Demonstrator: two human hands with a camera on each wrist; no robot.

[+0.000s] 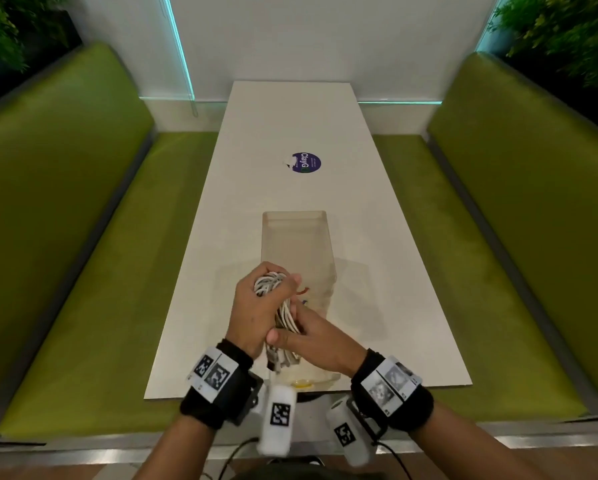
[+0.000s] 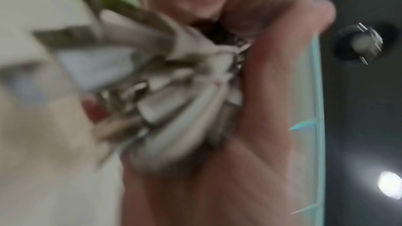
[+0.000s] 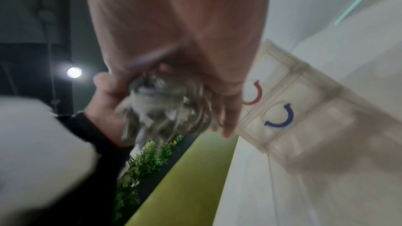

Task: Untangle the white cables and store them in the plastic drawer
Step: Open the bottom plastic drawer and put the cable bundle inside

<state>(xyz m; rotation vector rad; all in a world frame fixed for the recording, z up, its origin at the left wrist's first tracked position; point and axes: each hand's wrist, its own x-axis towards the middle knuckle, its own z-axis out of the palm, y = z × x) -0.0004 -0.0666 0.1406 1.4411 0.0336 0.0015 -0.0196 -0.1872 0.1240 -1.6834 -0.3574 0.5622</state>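
White cables [image 1: 279, 299], bundled, sit clutched in both the left hand [image 1: 252, 306] and right hand [image 1: 320, 339] above the near end of the clear plastic drawer [image 1: 301, 237].

Booth seating area, as in a café or office lounge: green upholstered benches [image 1: 82, 237] flank a narrow white worktop [image 1: 290, 126]; foliage wall [image 1: 567, 32]; teal light strips [image 1: 178, 46].

The table [image 1: 290, 133] is white, with a round purple sticker [image 1: 306, 163] at its middle. Green benches [image 1: 100, 271] flank the table. The drawer unit [image 1: 299, 244] beyond the sticker is clear plastic, its handles [image 3: 254, 93] red and blue. The cables [image 1: 269, 284] are white. Black wristbands [image 1: 217, 386] carry black-and-white square-patterned tags.
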